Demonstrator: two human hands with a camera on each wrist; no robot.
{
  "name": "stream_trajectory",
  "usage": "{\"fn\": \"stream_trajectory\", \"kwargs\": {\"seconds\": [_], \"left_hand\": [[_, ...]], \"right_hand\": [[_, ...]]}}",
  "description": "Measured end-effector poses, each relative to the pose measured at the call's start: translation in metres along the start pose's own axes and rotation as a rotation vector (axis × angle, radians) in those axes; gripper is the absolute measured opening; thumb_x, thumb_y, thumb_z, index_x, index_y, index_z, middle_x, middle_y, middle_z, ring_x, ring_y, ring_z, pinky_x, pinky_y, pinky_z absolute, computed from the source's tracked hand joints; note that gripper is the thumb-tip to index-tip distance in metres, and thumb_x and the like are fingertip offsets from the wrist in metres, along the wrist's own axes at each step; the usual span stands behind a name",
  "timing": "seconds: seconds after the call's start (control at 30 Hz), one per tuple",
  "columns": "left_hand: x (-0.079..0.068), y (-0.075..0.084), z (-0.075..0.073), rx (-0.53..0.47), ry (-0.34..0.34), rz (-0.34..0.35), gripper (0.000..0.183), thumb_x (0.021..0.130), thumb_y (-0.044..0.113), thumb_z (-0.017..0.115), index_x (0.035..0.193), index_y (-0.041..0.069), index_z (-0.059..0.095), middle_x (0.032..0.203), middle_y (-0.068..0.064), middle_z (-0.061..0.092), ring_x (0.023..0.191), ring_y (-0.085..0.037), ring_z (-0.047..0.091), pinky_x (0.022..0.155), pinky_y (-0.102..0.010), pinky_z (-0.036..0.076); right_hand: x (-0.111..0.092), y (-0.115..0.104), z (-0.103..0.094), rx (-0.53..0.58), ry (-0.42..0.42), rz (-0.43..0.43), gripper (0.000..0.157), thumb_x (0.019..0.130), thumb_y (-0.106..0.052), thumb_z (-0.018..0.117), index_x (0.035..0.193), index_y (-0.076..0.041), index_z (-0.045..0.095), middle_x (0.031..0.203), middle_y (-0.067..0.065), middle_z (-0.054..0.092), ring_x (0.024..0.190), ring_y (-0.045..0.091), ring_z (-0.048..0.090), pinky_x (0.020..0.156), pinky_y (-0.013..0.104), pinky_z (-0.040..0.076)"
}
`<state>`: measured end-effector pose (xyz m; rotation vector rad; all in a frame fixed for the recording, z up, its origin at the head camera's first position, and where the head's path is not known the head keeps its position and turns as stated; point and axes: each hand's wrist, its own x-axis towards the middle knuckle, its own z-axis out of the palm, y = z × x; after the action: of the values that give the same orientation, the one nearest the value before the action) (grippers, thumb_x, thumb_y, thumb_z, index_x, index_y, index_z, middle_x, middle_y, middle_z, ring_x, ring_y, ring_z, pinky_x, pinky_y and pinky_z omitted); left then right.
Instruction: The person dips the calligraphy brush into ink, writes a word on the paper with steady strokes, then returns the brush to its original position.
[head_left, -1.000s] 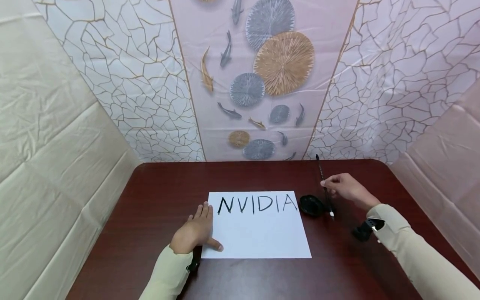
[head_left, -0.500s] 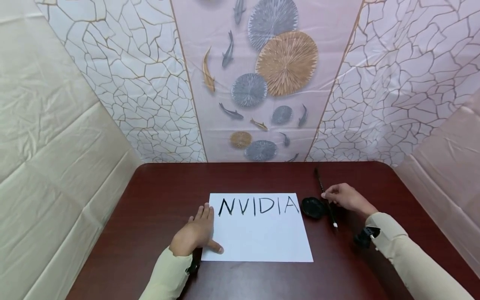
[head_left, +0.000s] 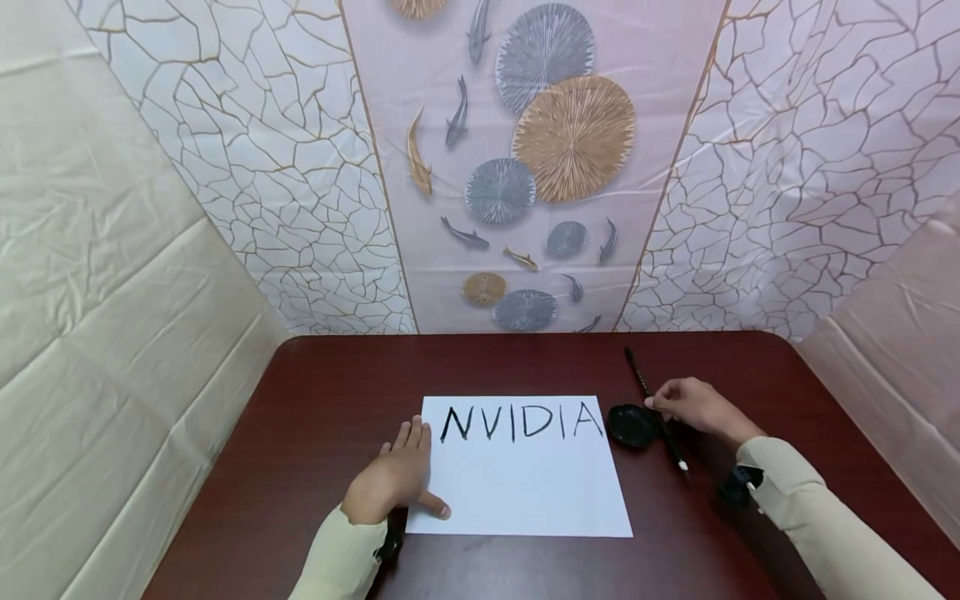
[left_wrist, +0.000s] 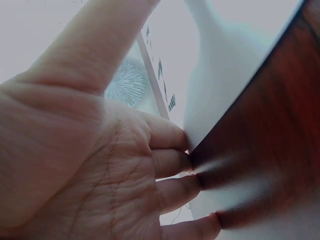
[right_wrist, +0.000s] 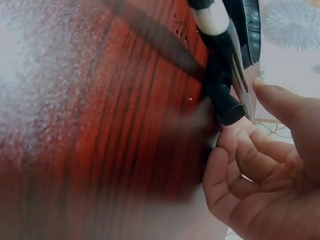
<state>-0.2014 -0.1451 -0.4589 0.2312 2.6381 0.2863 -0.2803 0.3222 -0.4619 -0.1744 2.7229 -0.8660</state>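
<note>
A white sheet of paper (head_left: 525, 492) bearing NVIDIA in black brush strokes lies on the table. My left hand (head_left: 393, 475) rests flat on its left edge, fingers straight and thumb spread onto the sheet. Right of the paper stands a small black ink dish (head_left: 628, 425) with a stubby handle. My right hand (head_left: 697, 406) pinches a slim dark writing brush (head_left: 672, 446) at mid-shaft, fingers curled. The brush slants beside the dish, its white collar (right_wrist: 212, 20) and dark tip toward me. In the right wrist view it passes over the dish's handle (right_wrist: 231, 107).
The dark red-brown table (head_left: 337, 375) has rounded far corners. Behind it hangs a patterned cloth (head_left: 525, 250) with fish and round leaf shapes. Pale cloth walls (head_left: 135, 333) close off both sides. A dark device sits on each wrist.
My right hand has come down and toward me, lowering the brush beside the dish. My left hand keeps its place on the paper. The head view has tilted slightly upward.
</note>
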Motion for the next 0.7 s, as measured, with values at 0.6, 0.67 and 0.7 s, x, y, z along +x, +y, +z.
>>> {"fn": "stream_trajectory", "kwargs": {"seconds": [0.6,0.67,0.7], "left_hand": [[0.004,-0.014,-0.002,0.051,0.078,0.05,0.122,0.075,0.053,0.094,0.161,-0.008,0.031,0.171,-0.026,0.025,0.158,-0.042,0.027,0.12,-0.059,0.036],[0.007,-0.016,-0.001,0.067,0.14,0.075,0.11,0.08,0.052,0.091,0.158,-0.006,0.04,0.167,-0.025,0.034,0.152,-0.041,0.039,0.114,-0.059,0.044],[0.009,-0.017,-0.001,0.073,0.182,0.085,0.104,0.082,0.052,0.089,0.157,-0.005,0.044,0.166,-0.024,0.038,0.149,-0.04,0.044,0.111,-0.058,0.048]], "right_hand": [[-0.015,-0.014,0.014,-0.014,0.334,-0.084,0.036,0.109,-0.032,0.061,0.118,0.002,0.067,0.09,0.011,0.068,0.074,0.023,0.057,0.066,0.037,0.047],[-0.019,-0.026,0.017,-0.03,0.391,-0.105,0.042,0.109,-0.037,0.06,0.124,0.002,0.064,0.1,0.018,0.068,0.083,0.032,0.061,0.073,0.046,0.051],[-0.021,-0.032,0.017,-0.027,0.409,-0.119,0.046,0.109,-0.039,0.059,0.128,0.003,0.062,0.108,0.022,0.067,0.092,0.037,0.063,0.078,0.052,0.053]]}}
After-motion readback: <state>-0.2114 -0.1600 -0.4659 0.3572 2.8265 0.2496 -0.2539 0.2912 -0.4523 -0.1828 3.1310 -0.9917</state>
